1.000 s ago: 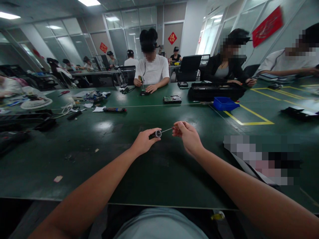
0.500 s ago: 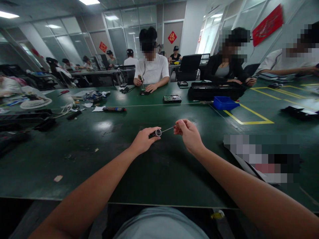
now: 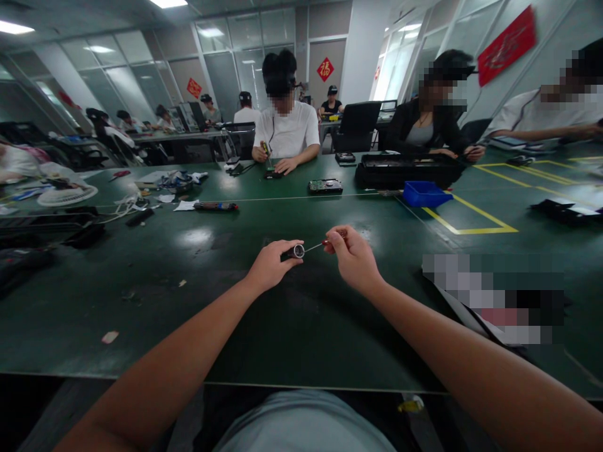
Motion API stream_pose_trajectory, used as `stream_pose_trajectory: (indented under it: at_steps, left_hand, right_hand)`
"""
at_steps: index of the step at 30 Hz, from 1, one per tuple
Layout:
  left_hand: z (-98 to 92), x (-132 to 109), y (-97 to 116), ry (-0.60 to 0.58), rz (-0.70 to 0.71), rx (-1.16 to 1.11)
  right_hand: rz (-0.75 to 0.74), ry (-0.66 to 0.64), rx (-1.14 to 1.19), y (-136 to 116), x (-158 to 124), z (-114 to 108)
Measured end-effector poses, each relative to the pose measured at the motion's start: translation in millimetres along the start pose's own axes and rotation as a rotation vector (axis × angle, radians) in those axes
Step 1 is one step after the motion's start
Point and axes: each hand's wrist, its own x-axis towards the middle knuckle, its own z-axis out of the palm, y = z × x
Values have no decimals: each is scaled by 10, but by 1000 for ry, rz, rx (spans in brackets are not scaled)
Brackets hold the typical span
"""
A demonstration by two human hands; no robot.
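Note:
My left hand (image 3: 271, 267) is closed round a small dark cylindrical part with a shiny round end (image 3: 296, 252), held just above the green table (image 3: 198, 314). My right hand (image 3: 353, 254) pinches a thin screwdriver with a reddish handle (image 3: 330, 240). Its slim metal shaft (image 3: 311, 247) points left, and its tip touches the round end of the part. Both hands sit close together near the middle of the table.
A blue bin (image 3: 424, 194) and a long black case (image 3: 405, 171) lie at the back right beside yellow floor-tape lines (image 3: 471, 216). A circuit board (image 3: 325, 186), a pen-like tool (image 3: 217, 206) and cable clutter (image 3: 132, 207) lie farther back. Several people sit opposite. A blurred patch (image 3: 494, 298) is at my right.
My right hand has shifted slightly left and turned, bringing the screwdriver handle nearer the part. My left hand has stayed almost still.

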Motion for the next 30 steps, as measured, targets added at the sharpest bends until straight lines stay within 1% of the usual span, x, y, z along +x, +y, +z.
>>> stream_pose_trajectory:
  at_steps: [3, 7, 17, 23, 26, 30]
  left_hand:
    - [9, 4, -10, -1, -10, -6]
    - [18, 3, -30, -4, -8, -15]
    - [20, 1, -26, -12, -35, -13]
    - [20, -1, -19, 2, -7, -19]
    - [22, 0, -19, -8, -5, -23]
    - [15, 7, -6, -15, -15, -23]
  right_hand:
    - [-21, 12, -29, 11, -10, 5]
    - [-21, -18, -12, 29, -14, 9]
    - [96, -30, 155, 93, 55, 37]
    - [18, -28, 6, 15, -16, 27]
    - [2, -43, 16, 12, -29, 32]
    - [20, -30, 14, 46, -9, 35]
